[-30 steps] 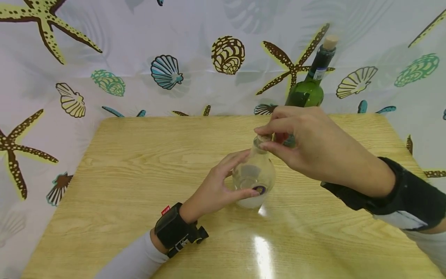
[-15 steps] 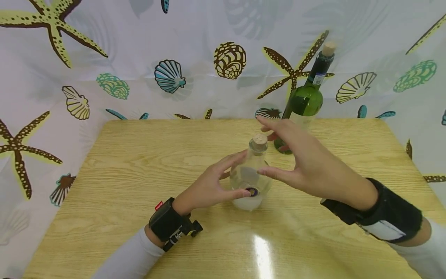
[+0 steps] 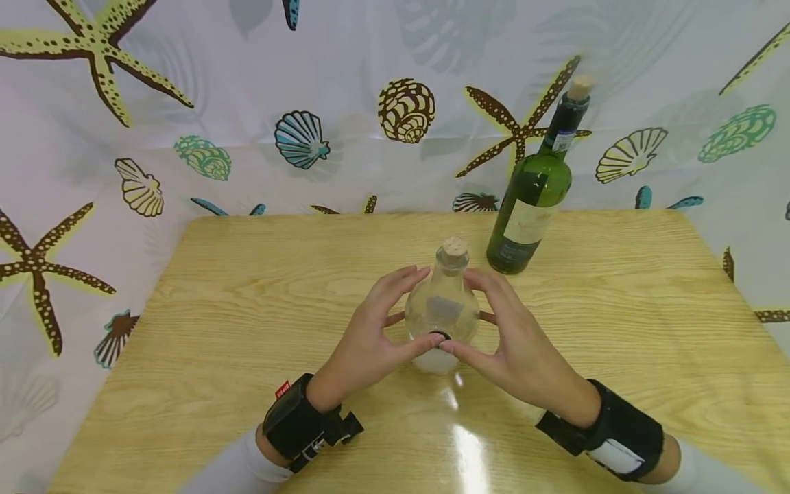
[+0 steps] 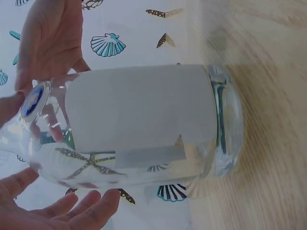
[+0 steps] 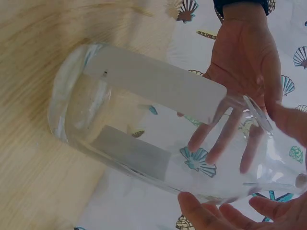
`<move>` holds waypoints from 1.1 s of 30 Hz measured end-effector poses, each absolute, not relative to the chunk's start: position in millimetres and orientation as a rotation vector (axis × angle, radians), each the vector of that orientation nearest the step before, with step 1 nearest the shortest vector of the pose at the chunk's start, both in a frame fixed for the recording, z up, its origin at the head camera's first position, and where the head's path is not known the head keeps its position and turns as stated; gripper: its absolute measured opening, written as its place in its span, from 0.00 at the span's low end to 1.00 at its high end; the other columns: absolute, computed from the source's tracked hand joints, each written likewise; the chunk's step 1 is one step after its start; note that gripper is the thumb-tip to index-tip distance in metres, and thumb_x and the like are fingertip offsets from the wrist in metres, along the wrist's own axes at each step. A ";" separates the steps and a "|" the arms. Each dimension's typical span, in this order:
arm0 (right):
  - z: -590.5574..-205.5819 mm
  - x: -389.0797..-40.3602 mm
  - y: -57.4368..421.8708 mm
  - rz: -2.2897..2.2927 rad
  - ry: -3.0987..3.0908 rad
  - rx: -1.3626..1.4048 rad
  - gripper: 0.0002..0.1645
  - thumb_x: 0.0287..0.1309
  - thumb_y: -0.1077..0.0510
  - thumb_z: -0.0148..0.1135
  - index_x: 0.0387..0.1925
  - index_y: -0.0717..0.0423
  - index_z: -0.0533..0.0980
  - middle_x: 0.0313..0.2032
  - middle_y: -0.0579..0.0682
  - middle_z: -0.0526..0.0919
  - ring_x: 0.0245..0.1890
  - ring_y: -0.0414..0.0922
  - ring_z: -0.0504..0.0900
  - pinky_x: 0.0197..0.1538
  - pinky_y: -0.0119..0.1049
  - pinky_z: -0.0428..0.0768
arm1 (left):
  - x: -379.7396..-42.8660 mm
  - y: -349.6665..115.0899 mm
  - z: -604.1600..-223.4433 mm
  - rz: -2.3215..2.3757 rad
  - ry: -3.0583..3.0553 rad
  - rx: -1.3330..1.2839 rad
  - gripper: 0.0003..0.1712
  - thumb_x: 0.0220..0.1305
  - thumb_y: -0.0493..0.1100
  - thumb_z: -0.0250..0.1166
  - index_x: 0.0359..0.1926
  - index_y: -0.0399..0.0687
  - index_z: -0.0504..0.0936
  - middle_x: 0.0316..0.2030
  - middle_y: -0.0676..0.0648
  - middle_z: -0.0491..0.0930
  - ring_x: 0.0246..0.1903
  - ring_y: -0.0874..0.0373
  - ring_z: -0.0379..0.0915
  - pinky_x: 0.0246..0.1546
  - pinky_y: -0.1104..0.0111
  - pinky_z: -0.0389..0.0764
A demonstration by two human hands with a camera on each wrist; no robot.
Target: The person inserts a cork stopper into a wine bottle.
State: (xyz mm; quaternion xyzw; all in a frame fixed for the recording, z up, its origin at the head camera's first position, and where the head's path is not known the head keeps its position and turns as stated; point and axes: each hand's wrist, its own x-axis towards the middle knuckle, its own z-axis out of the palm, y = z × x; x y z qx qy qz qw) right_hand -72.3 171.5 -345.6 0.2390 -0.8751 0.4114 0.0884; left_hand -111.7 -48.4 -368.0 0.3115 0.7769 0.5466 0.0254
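A clear glass bottle (image 3: 441,312) with a rounded body stands upright on the wooden table, a cork (image 3: 455,246) seated in its mouth. It bears a pale label (image 4: 139,108) and a round blue emblem (image 4: 33,100). My left hand (image 3: 373,329) holds the bottle from the left, its fingers curved around the side. From the right, my right hand (image 3: 521,343) holds it the same way. Both thumbs meet at the front, over the emblem. Through the glass, the left hand's fingers (image 5: 218,139) show in the right wrist view.
Behind and to the right stands a green wine bottle (image 3: 532,206) with its own cork (image 3: 580,88). The wooden table (image 3: 278,288) ends at a white cloth (image 3: 345,171) printed with shells and starfish. Black camera straps sit on both wrists.
My right hand has let go of the cork and come down to the bottle's right side. The left hand has stayed around the bottle. The wine bottle is now fully exposed.
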 end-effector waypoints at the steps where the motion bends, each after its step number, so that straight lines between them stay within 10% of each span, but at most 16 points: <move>1: -346.9 -72.5 171.3 1.221 -2.599 0.705 0.50 0.51 0.57 0.76 0.69 0.57 0.58 0.66 0.54 0.63 0.64 0.53 0.65 0.49 0.48 0.81 | -111.4 -47.9 -368.4 1.690 2.406 0.953 0.42 0.58 0.45 0.73 0.71 0.65 0.64 0.69 0.54 0.60 0.66 0.55 0.59 0.51 0.54 0.78; 33: -346.0 -183.8 155.6 1.208 -2.681 0.836 0.46 0.67 0.59 0.60 0.74 0.69 0.44 0.73 0.65 0.51 0.68 0.59 0.62 0.60 0.54 0.72 | -214.7 -54.7 -375.8 1.740 2.503 0.856 0.41 0.63 0.45 0.68 0.74 0.56 0.61 0.66 0.44 0.65 0.64 0.49 0.64 0.54 0.52 0.76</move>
